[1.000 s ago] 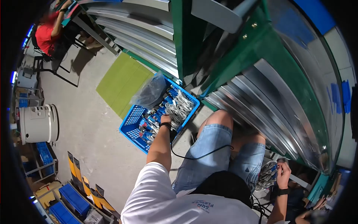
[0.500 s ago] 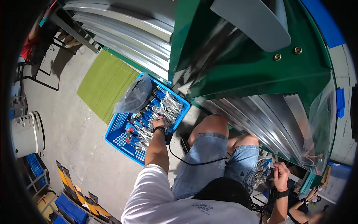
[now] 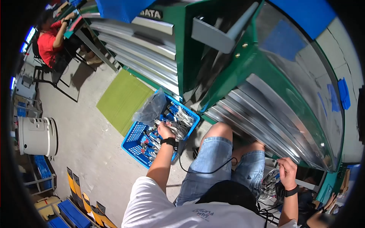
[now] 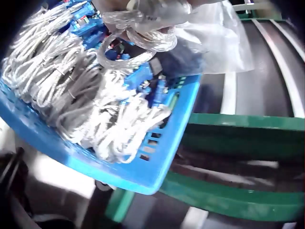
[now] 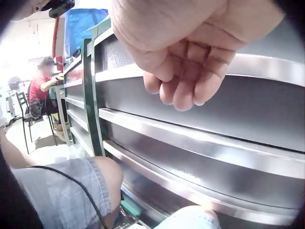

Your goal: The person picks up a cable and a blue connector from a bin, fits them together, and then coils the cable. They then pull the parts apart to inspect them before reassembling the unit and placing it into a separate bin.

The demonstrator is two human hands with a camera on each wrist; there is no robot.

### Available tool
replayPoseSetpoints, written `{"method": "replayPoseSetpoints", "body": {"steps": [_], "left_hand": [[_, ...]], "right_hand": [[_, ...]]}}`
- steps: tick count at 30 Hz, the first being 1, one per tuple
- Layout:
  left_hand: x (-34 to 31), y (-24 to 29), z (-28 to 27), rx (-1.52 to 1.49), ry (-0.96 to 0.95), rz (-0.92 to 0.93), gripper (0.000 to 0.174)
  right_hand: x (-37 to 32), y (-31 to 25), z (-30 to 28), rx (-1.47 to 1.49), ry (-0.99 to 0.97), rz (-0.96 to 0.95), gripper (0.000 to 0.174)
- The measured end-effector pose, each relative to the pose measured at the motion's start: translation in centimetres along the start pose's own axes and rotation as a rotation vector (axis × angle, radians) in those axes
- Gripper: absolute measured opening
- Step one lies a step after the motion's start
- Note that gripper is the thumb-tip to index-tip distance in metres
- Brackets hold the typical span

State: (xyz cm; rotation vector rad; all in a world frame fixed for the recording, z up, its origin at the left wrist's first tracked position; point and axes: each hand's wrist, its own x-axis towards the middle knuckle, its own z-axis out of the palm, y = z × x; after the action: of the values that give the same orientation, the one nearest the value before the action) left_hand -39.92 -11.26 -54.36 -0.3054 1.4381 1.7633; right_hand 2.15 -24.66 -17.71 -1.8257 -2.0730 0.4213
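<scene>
A blue perforated basket (image 3: 132, 140) stands on the floor, with bundles of coiled silver-white cable (image 4: 126, 126) with blue connectors inside it. My left hand (image 3: 165, 130) reaches in over the bundles. In the left wrist view its fingers are at the top edge, gripping one coiled cable bundle (image 4: 155, 42) raised over the others; part of the grip is cut off by the frame. My right hand (image 3: 288, 170) hangs in the air beside my knee, its fingers loosely curled with nothing in them, in front of the metal drawers (image 5: 200, 138) in the right wrist view.
A clear plastic bag (image 3: 151, 108) lies over the basket's far edge. Green cabinets with metal drawers border the basket and my knees. More coiled cables (image 3: 270, 181) sit below my right hand. A green mat (image 3: 123, 100) lies beyond the basket; a seated person (image 3: 51, 41) is farther off.
My left hand has drawn slightly up from the pile with a cable bundle in its fingers. My right hand has moved away from the cables beside my knee. The head view has shifted.
</scene>
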Motion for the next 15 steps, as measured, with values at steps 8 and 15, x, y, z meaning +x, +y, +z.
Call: {"method": "replayPoseSetpoints", "body": {"steps": [8, 15], "left_hand": [[-25.3, 14.1, 10.3, -0.220, -0.736, 0.507, 0.019], [-41.7, 17.0, 14.3, -0.097, -1.448, 0.813, 0.055]], "right_hand": [[-1.0, -1.1, -4.3, -0.034, 0.140, -0.403, 0.024], [-2.3, -4.2, -11.7, 0.154, 0.371, -0.599, 0.038]]}}
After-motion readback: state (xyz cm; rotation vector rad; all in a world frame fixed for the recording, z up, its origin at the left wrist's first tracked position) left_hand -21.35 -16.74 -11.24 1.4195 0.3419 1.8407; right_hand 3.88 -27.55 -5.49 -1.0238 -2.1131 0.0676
